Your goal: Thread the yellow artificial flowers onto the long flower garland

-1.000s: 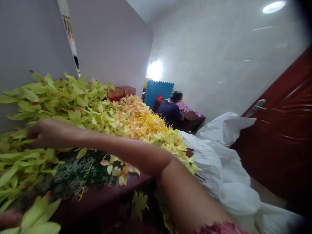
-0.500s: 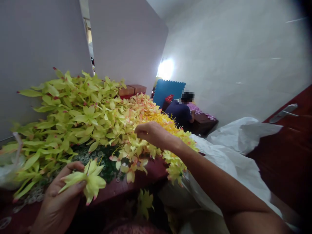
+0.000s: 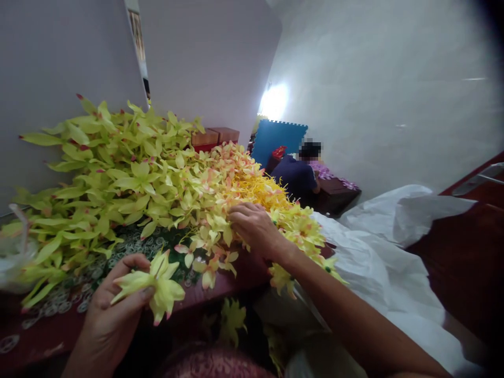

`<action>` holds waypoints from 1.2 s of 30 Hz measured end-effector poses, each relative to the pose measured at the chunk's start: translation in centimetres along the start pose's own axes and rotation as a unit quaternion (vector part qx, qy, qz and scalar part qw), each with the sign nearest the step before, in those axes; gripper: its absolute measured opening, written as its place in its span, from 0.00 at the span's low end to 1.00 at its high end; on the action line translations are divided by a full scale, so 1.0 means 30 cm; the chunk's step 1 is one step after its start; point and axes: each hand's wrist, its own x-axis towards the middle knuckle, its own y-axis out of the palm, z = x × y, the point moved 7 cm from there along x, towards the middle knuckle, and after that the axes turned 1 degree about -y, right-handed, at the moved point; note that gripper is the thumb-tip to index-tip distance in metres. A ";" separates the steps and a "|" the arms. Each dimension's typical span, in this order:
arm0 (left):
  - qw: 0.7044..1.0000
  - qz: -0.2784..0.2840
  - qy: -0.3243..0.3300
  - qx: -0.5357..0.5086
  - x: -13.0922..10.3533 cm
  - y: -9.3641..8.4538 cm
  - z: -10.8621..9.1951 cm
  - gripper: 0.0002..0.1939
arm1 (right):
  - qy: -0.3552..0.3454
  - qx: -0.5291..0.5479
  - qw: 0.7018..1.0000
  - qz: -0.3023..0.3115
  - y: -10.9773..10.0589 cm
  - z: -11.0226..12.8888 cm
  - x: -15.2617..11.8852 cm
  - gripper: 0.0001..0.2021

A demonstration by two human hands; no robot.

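A yellow-green artificial flower (image 3: 163, 283) with pink petal tips is pinched between the thumb and fingers of my left hand (image 3: 114, 304), just above the table's front edge. My right hand (image 3: 254, 226) is down at the small pink-and-yellow flowers (image 3: 232, 170). Its fingers are bent together and the fingertips are hidden, so what they grip cannot be made out. Yellow stamen strands (image 3: 262, 191) lie just beyond that hand. To the left spreads a large heap of yellow-green petal pieces (image 3: 129, 173) with pink tips.
Small pale rings (image 3: 145, 244) and dark green pieces lie on the dark red table (image 3: 212, 299). Finished-looking yellow flowers (image 3: 305, 228) sit at its right end, by white sheeting (image 3: 370, 252). Farther back, a person (image 3: 293, 176) sits beside purple petals (image 3: 321, 169).
My right hand has moved slightly right and down onto the small flowers, its fingers now reaching into them. My left hand still holds its flower; the whole view has shifted a little.
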 end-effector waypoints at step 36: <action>0.998 0.044 0.038 -0.010 -0.066 -0.002 0.067 0.23 | 0.046 0.540 0.837 -0.078 0.004 0.321 -0.071 0.06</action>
